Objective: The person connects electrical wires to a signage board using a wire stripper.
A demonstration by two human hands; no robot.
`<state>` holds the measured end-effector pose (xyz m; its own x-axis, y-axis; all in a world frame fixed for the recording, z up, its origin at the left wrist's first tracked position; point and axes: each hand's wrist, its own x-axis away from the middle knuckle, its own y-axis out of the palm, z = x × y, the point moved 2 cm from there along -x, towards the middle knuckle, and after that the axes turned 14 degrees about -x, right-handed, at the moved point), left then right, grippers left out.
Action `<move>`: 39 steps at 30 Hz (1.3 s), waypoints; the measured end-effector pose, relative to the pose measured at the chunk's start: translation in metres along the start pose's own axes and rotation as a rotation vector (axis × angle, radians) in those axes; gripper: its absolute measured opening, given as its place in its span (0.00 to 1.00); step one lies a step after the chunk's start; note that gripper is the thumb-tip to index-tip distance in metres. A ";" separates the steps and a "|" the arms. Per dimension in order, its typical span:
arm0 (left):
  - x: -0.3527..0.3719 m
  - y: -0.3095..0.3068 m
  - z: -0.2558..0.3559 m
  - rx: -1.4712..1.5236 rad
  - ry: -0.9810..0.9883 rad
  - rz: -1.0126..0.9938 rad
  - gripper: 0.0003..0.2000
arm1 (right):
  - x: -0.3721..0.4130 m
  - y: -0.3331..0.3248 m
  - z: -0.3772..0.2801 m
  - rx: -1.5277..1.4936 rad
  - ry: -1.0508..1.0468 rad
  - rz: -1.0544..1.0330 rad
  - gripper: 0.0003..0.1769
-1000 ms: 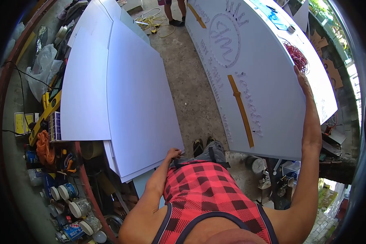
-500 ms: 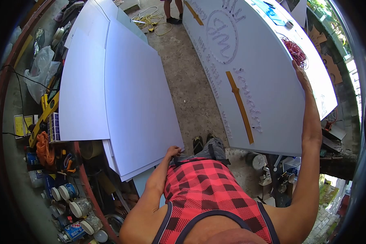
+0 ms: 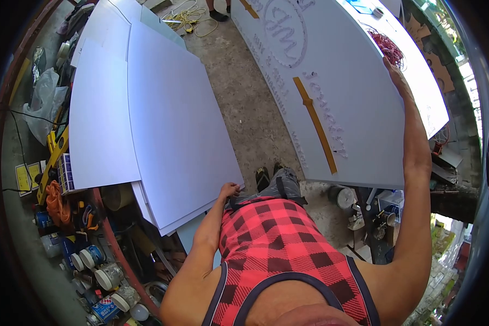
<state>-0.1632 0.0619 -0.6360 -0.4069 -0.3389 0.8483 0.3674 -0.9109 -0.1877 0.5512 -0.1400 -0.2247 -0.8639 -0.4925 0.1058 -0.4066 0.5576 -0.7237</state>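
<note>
My left hand is closed beside the near corner of a stack of large white sheets; I cannot make out whether a sheet edge is between its curled fingers. With the arm stretched forward, my right hand is wrapped over the long upper edge of a big pale grey panel. Next to its fingertips lies a tangle of red wire on a bright white surface. Clear raised lettering, a round emblem and strips of brown tape are on the panel.
Between stack and panel runs a concrete floor. A yellow cord lies at the far end, near another person's foot. Jars and cans, a yellow level and a plastic bag crowd the left side.
My view has shifted slightly, so sheets, panel and cord appear farther left and higher. Both hands keep their places, the left at the sheet corner and the right at the panel edge.
</note>
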 end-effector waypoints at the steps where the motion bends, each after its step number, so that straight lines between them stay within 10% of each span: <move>1: -0.001 0.001 -0.001 0.004 0.003 -0.010 0.14 | 0.000 0.000 0.001 0.011 0.007 0.010 0.55; 39: -0.006 -0.003 -0.002 0.067 -0.051 -0.039 0.16 | -0.023 0.001 0.023 0.008 -0.015 0.025 0.57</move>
<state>-0.1633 0.0664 -0.6415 -0.3792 -0.2898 0.8788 0.4079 -0.9048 -0.1224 0.5777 -0.1436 -0.2437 -0.8692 -0.4883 0.0773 -0.3823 0.5646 -0.7315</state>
